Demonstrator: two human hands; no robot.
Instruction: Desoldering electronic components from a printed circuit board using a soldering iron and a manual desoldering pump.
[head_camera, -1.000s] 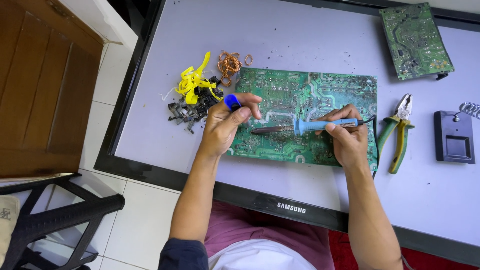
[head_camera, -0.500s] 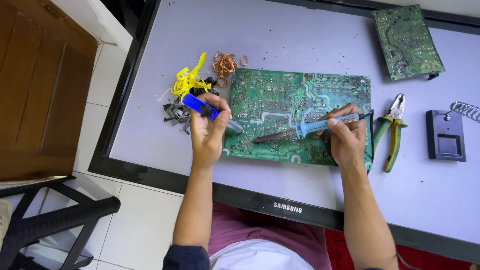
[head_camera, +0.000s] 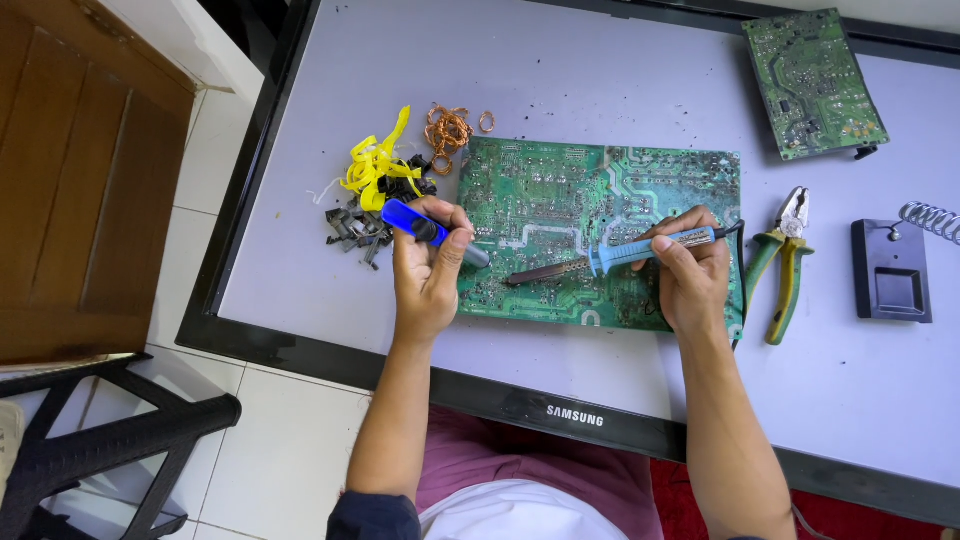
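Nearest, the left hand (head_camera: 428, 270) has its fingers clamped on a blue pump (head_camera: 432, 230), whose grey tip rests on the left edge of the board (head_camera: 540, 200). The right hand (head_camera: 690, 275) has its fingers closed around the blue handle of an iron (head_camera: 610, 257), held low with its dark tip pointing left over the board's middle. The green board lies flat on the desk (head_camera: 600, 90), under both hands. Just right of it lie pliers (head_camera: 782, 260) with green-yellow grips, then a black stand (head_camera: 890, 270) with a wire coil. Left of the board sits a heap of dark scraps (head_camera: 355, 228), yellow strips (head_camera: 375, 165) and copper wire (head_camera: 448, 128). Farthest, a second board (head_camera: 812, 82) lies at the top right.
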